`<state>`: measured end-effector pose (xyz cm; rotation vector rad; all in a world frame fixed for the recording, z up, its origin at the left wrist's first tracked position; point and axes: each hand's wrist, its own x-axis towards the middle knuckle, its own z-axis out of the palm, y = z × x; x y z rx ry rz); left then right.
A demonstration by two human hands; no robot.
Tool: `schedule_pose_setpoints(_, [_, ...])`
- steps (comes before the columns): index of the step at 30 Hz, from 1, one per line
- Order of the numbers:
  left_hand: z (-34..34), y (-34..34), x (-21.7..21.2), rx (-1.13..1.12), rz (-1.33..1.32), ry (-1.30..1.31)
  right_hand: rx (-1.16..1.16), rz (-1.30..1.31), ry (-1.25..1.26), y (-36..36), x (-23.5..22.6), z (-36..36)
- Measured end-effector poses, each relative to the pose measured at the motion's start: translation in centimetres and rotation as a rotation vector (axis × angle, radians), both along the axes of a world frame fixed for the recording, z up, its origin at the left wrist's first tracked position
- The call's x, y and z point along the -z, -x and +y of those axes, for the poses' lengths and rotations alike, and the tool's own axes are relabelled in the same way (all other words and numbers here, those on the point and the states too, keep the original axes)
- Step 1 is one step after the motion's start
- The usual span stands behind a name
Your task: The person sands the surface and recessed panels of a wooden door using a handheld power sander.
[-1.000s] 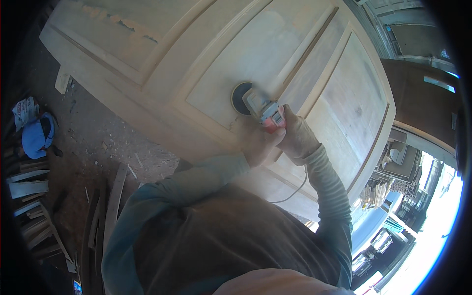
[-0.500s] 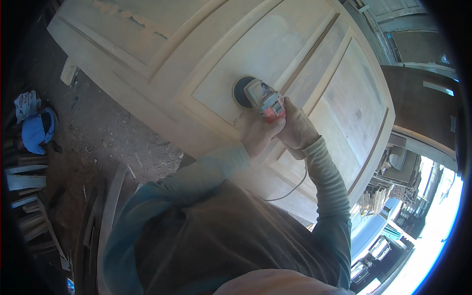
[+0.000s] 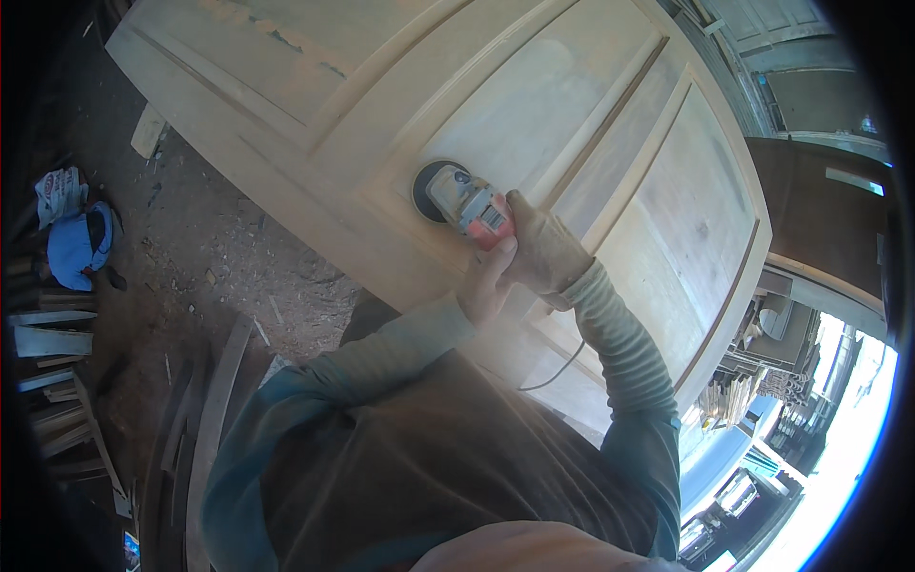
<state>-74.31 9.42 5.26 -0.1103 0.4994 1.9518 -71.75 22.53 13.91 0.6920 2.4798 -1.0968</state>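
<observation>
Head view is showing a person leaning over a large pale wooden door [image 3: 610, 124] lying flat, and both hands are working a power sander [image 3: 457, 198] on it. The right hand [image 3: 545, 250] is wrapping closed around the rear of the sander's body, and the left hand [image 3: 486, 284] is closing on it from below, its thumb lying up along the red part of the housing. The dark sanding disc [image 3: 424, 187] is sitting flat on the raised rail between two recessed panels, near the middle of the door and closer to its near long edge than to the far one. A thin cord [image 3: 558, 367] is trailing from the tool back over the near edge toward the person's body.

To sand well here, the disc should probably be staying level on the rail, with light, even pressure from both hands and slow overlapping passes, so the pad is not digging into the panel mouldings beside it; the cord is best kept behind the tool.

Compared with a second ago, the sander is lying slightly farther along the rail toward the door's far end, and the grip of both hands is looking unchanged.

Beyond the door's left edge, wood scraps [image 3: 57, 381] and a blue cloth [image 3: 81, 248] are lying on the dusty ground [image 3: 219, 257].
</observation>
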Motion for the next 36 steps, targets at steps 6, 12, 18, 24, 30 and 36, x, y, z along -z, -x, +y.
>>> schedule_pose_setpoints(6, [8.2, 4.7, 1.6, 0.261, 0.047, -0.142, 0.268, 0.044, -0.164, 2.6, 1.2, 6.9])
schedule_pose_setpoints(12, [19.5, 10.4, 2.1, 0.374, 0.174, 0.036, 0.473, 0.097, -0.112, 6.6, 2.9, 16.5])
schedule_pose_setpoints(18, [26.6, 14.9, 2.1, 0.469, 0.282, 0.018, 0.583, 0.184, -0.117, 9.9, 3.6, 22.5])
schedule_pose_setpoints(24, [32.3, 17.4, 2.5, 0.539, 0.296, -0.001, 0.609, 0.105, -0.211, 11.7, 3.6, 27.7])
schedule_pose_setpoints(30, [37.2, 20.1, 3.0, 0.605, 0.342, -0.021, 0.711, 0.122, -0.208, 13.2, 4.9, 32.6])
schedule_pose_setpoints(36, [41.9, 21.5, 3.4, 0.666, 0.393, -0.094, 0.723, 0.142, -0.221, 13.4, 6.1, 38.0])
